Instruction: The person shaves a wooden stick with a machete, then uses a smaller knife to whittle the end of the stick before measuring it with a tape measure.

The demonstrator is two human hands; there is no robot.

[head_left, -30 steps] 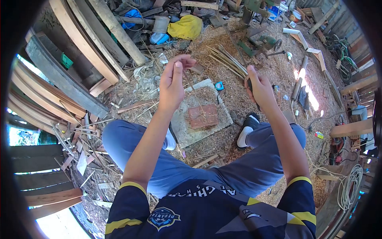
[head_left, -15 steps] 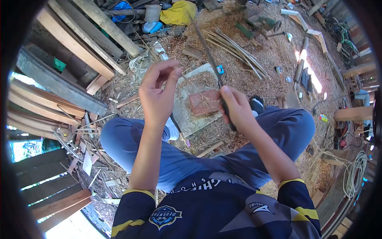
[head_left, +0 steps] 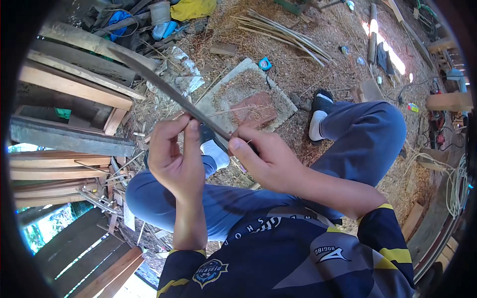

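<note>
My right hand (head_left: 271, 161) is closed around the handle of a long-bladed knife (head_left: 171, 93). The dark blade slants up and left, passing right at the fingertips of my left hand (head_left: 176, 159). Thumb and forefinger of that left hand are pinched on a thin pale stick (head_left: 232, 110), which shows beyond the blade; its held end is hidden by the fingers. Below the hands, a reddish brick (head_left: 254, 110) lies on a flat grey slab (head_left: 285, 105) strewn with shavings.
A blue tape measure (head_left: 265, 63) sits at the slab's far corner. Farther off lies a bundle of thin sticks (head_left: 283, 35) on the shavings-covered ground. Wooden planks (head_left: 74, 87) are stacked at left. My bent legs frame the work spot, and coiled cable (head_left: 456, 191) hangs at right.
The knife has swung from nearly upright to a leftward slant, its blade now by my left fingertips. My right hand moved left and closer to my body; my left hand came lower.
</note>
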